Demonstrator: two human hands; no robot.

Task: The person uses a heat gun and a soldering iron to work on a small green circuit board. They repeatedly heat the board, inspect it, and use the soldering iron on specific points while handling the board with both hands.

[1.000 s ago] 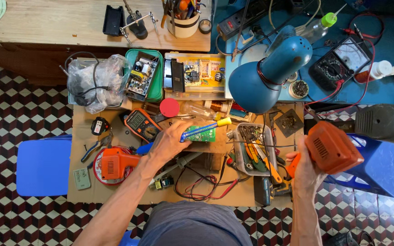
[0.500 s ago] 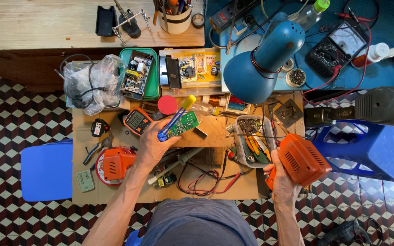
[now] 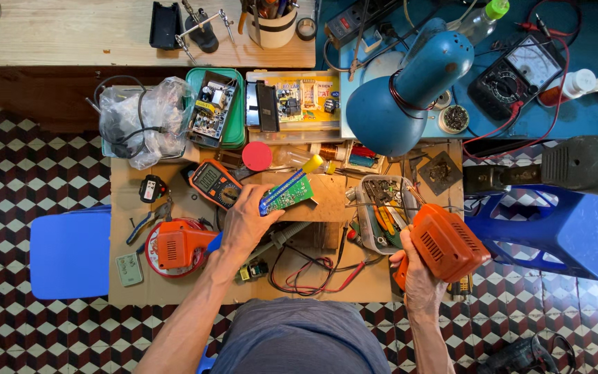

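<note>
Now the left hand closes its grip on a green circuit board and blue tool, tilted up for a clear view above the cardboard-covered counter; the right hand clasps an orange casing aside at the counter's edge.

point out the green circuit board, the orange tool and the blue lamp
circuit board [image 3: 291, 195]: head view, middle of its green face
orange tool [image 3: 446, 242]: head view, top of its casing
blue lamp [image 3: 382, 118]: head view, its shade
</note>
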